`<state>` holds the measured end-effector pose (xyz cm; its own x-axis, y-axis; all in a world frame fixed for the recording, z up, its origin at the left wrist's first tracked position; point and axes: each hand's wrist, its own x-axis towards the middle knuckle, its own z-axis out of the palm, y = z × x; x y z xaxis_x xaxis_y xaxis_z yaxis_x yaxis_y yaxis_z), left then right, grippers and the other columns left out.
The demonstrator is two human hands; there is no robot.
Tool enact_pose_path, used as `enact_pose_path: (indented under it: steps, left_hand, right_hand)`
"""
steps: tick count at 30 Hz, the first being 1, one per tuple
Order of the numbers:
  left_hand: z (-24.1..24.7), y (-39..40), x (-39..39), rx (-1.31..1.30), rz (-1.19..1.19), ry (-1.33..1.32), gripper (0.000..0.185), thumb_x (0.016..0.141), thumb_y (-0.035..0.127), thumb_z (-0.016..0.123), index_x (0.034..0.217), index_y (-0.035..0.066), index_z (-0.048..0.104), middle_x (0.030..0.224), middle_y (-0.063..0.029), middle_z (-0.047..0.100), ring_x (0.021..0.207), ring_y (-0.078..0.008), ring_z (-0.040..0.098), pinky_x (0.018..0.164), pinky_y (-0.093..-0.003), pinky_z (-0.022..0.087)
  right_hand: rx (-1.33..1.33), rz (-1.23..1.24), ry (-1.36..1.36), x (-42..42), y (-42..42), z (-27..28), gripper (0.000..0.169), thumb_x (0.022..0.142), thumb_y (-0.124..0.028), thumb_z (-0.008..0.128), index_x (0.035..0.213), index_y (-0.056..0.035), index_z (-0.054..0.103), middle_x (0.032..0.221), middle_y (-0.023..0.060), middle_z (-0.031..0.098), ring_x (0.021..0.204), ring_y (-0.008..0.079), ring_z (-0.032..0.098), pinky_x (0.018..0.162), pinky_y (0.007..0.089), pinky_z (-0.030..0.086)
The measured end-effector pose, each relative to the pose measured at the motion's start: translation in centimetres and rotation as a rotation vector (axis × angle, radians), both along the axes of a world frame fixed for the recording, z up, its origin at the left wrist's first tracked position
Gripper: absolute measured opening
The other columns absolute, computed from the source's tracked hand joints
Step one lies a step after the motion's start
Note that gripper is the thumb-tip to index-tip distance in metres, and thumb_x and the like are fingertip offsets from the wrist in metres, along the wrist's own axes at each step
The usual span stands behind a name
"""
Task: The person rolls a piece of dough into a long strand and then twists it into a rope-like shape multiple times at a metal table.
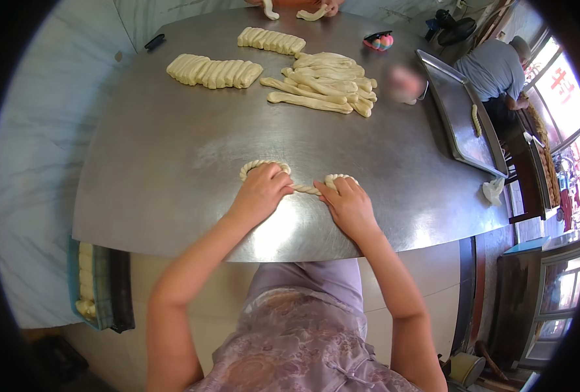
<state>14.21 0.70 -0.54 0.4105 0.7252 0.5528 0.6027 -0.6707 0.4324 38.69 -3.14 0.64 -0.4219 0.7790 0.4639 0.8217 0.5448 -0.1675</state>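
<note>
Both my hands are on a twisted rope of dough [305, 189] at the near part of the metal table [172, 161]. My left hand [266, 188] grips it beside a curled loop on the left. My right hand [344, 198] closes over the other end, where a second loop bends round under the fingers. A short twisted stretch runs between the hands. Farther back lies a pile of plain dough strips [319, 83]. Two rows of thick cut dough pieces, one at the left [214, 71] and one behind [271, 40], lie near it.
A metal tray [458, 117] at the right holds one twisted dough piece [476, 120]. Across the table, another person's hands [333, 6] hold dough strips. A person in grey [493, 68] bends at the far right. A crate with dough [89, 279] stands below left; a crumpled white bag [493, 191] is at the right edge.
</note>
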Motion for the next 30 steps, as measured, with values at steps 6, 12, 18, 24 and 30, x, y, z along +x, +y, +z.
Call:
enact_pose_path:
  steps: [6, 12, 18, 24, 30]
  left_hand:
    - [-0.4, -1.2, -3.0, -0.204, 0.006, -0.168, 0.014, 0.089, 0.019, 0.072, 0.097, 0.007, 0.069, 0.094, -0.0063, 0.064, 0.084, -0.019, 0.061, 0.071, -0.0332, 0.048]
    - [4.9, -3.1, -6.9, -0.989, 0.15, -1.028, 0.041, 0.1, 0.022, 0.064, 0.138, 0.009, 0.058, 0.123, -0.0073, 0.066, 0.069, -0.0058, 0.06, 0.061, -0.0183, 0.049]
    - [0.7, -2.5, -3.1, -0.274, 0.203, -0.018, 0.027, 0.089, 0.022, 0.073, 0.113, 0.011, 0.07, 0.099, -0.0019, 0.065, 0.071, -0.0173, 0.063, 0.064, -0.0308, 0.051]
    - [-0.9, 0.3, -9.2, 0.149, 0.249, 0.203, 0.009, 0.084, 0.019, 0.073, 0.087, 0.012, 0.068, 0.087, -0.0024, 0.061, 0.074, -0.0257, 0.062, 0.064, -0.0386, 0.049]
    - [1.5, 1.1, -10.8, -0.219, 0.323, 0.159, 0.009, 0.091, 0.017, 0.067, 0.096, 0.011, 0.072, 0.091, -0.0024, 0.067, 0.071, -0.0193, 0.063, 0.065, -0.0338, 0.05]
  right_hand:
    - [-0.116, -0.112, -0.097, 2.9, -1.6, 0.3, 0.035, 0.088, -0.016, 0.065, 0.123, -0.0161, 0.069, 0.097, 0.008, 0.062, 0.098, 0.0278, 0.064, 0.08, 0.0399, 0.053]
    - [-0.067, -0.273, 0.049, 8.5, -2.1, 0.0, 0.049, 0.084, -0.027, 0.074, 0.13, -0.0125, 0.064, 0.107, 0.015, 0.06, 0.102, 0.0348, 0.059, 0.089, 0.044, 0.049]
    - [-0.138, -0.108, 0.086, 3.6, -1.0, 0.6, 0.036, 0.086, -0.024, 0.072, 0.121, -0.0139, 0.07, 0.1, 0.0098, 0.059, 0.094, 0.0294, 0.059, 0.083, 0.0422, 0.05]
    - [-0.067, -0.219, -0.037, 8.4, -2.4, -0.3, 0.029, 0.088, -0.018, 0.07, 0.117, -0.0234, 0.073, 0.087, 0.0046, 0.059, 0.076, 0.0232, 0.064, 0.065, 0.039, 0.053]
    - [-0.183, -0.251, 0.14, 10.0, -2.8, 0.4, 0.032, 0.091, -0.013, 0.067, 0.121, -0.0225, 0.072, 0.091, 0.0056, 0.061, 0.077, 0.0215, 0.065, 0.066, 0.034, 0.053]
